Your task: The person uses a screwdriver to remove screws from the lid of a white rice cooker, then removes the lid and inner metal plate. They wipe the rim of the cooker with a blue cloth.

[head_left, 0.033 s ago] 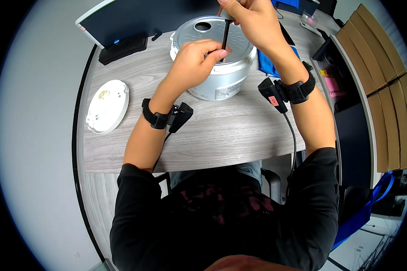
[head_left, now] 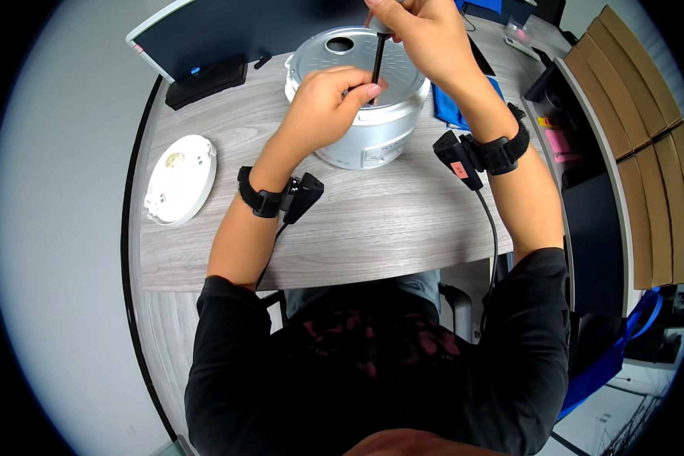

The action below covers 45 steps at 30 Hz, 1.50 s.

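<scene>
A silver-white rice cooker stands on the desk in front of me, its bare metal lid facing up with a dark round hole near the back. Upright over the lid's near edge is a screwdriver with a black shaft and a light handle. At the top of the view my right hand is closed round the handle. Lower down, my left hand pinches the shaft close to its tip and rests against the lid. My fingers partly hide the tip. The white round lid cover lies to the left.
Behind the cooker stands a dark monitor, with a black box-shaped object at its left. A blue cloth lies right of the cooker. Cardboard boxes line the right side. Cables hang from both wrist straps.
</scene>
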Each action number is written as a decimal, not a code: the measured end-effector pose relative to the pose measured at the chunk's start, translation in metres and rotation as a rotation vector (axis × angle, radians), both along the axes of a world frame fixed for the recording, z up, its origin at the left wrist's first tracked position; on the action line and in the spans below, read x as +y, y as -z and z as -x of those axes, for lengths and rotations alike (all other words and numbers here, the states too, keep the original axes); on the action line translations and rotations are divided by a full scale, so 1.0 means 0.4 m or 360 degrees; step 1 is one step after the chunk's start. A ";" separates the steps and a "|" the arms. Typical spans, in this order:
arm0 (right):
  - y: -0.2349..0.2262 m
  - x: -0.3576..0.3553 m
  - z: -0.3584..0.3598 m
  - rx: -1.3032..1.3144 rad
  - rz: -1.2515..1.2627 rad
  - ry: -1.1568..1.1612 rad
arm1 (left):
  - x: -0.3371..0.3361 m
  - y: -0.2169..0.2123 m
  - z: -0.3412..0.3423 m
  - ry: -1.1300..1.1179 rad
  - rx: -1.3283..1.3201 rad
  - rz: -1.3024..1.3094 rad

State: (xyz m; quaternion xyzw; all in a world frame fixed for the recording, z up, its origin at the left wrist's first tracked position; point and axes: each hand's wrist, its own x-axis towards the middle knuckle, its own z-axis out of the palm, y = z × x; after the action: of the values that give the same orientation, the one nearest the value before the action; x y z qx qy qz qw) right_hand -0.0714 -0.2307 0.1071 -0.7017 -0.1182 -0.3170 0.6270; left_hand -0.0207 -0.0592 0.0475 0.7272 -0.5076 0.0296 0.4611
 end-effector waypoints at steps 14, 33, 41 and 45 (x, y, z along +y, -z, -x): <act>-0.055 -0.019 0.052 0.0188 0.0364 -0.0215 | 0.016 -0.010 0.007 -0.0027 0.0089 -0.0067; -0.024 -0.049 0.017 0.0285 0.0151 -0.0478 | -0.007 0.003 -0.008 0.0045 0.0400 0.0184; -0.042 -0.043 0.036 0.0327 0.0233 -0.0334 | -0.011 -0.003 -0.004 -0.0001 0.0436 0.0150; -0.038 -0.032 0.036 0.0210 -0.0187 -0.0662 | -0.006 0.000 -0.014 0.0106 0.0396 0.0105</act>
State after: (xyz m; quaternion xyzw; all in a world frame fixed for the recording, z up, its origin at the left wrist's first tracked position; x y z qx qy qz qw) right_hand -0.0859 -0.2437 0.1222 -0.6437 -0.2002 -0.1407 0.7251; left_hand -0.0151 -0.0614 0.0475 0.6926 -0.4690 -0.0596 0.5449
